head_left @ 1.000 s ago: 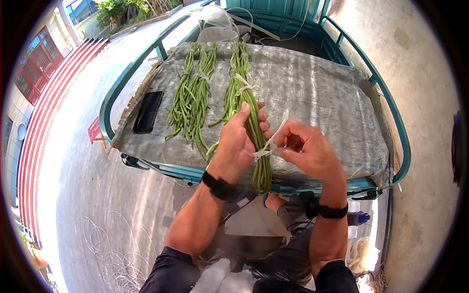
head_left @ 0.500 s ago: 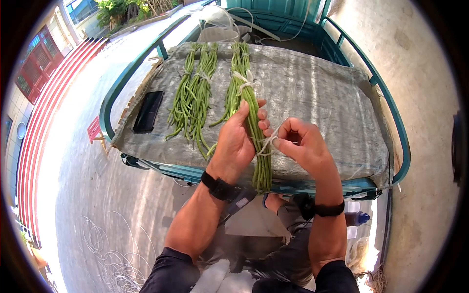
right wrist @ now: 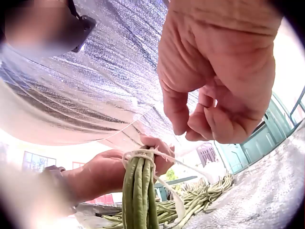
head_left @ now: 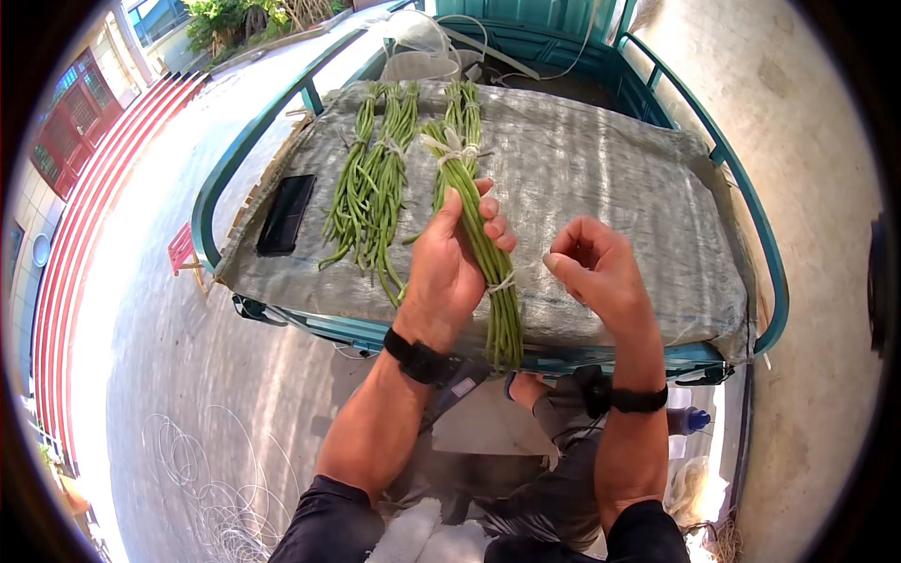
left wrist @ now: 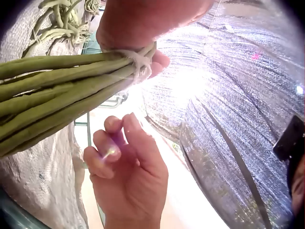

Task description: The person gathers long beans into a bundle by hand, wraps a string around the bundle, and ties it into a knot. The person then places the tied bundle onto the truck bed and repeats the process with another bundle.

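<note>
My left hand (head_left: 449, 267) grips a bundle of long green beans (head_left: 481, 235), wrapped near its upper end by a pale tie (head_left: 452, 150) and near its lower end by a second tie (head_left: 502, 283). Just right of the bundle is my right hand (head_left: 605, 277), apart from it, fingers curled and nothing visible between them. In the right wrist view, loose strip ends trail from the tie (right wrist: 138, 156) beside the beans (right wrist: 139, 193), below my right hand (right wrist: 219, 76). The left wrist view shows my right hand (left wrist: 128, 167) beneath the beans (left wrist: 62, 93).
Other bean bundles (head_left: 375, 188) lie on the grey cover (head_left: 619, 188), left of and behind the held one. A dark phone (head_left: 285, 215) rests at the left. Teal rails (head_left: 755, 225) border the cart bed, with clear bags (head_left: 418, 61) at the back.
My right hand has let go of the lower tie and moved slightly right. The held bundle's upper end has swung left as my left hand turned.
</note>
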Tool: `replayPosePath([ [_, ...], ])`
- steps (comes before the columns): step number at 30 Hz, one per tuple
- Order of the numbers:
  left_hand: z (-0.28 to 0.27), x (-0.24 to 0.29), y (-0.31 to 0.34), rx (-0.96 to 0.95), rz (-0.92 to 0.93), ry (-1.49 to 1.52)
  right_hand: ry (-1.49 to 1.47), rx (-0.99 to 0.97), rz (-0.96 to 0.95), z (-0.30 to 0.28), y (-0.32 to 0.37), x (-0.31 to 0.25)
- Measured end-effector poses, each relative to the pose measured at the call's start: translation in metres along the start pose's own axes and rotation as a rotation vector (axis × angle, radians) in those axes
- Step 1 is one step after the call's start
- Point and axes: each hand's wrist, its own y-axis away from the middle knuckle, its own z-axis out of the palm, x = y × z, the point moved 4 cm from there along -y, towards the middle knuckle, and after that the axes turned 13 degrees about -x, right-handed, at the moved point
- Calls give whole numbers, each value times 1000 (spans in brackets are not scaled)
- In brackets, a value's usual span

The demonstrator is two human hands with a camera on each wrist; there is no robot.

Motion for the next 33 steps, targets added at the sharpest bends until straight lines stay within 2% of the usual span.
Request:
replayPosePath([
  [2,-1,1,-1,30,15,-19,-40,-71,-112,2,1,-2],
  [8,0,-3,0,49,12,-32,282,-165,-57,20,1,-13],
  [11,-1,-4,0,22,-4,-27,356,-225,17,23,-1,-4],
  [14,-2,-3,1,19,-6,-74,284,-237,111,17,0,2],
  [17,-3,-3,1,38,2,-116,365,-166,33,11,4,-6],
  [20,-7,-2,0,59,9,-113,304,-365,55,13,15,-19],
  [23,-10,-1,-1,67,16,-108,109,-676,26,35,25,-36],
  [26,-9,-1,-1,62,15,-100,129,-602,18,38,25,-38],
  [29,-6,-2,0,69,13,-89,333,-267,-9,23,14,-33],
  [33,-9,-3,-1,60,6,-68,445,-182,-61,27,7,-27],
])
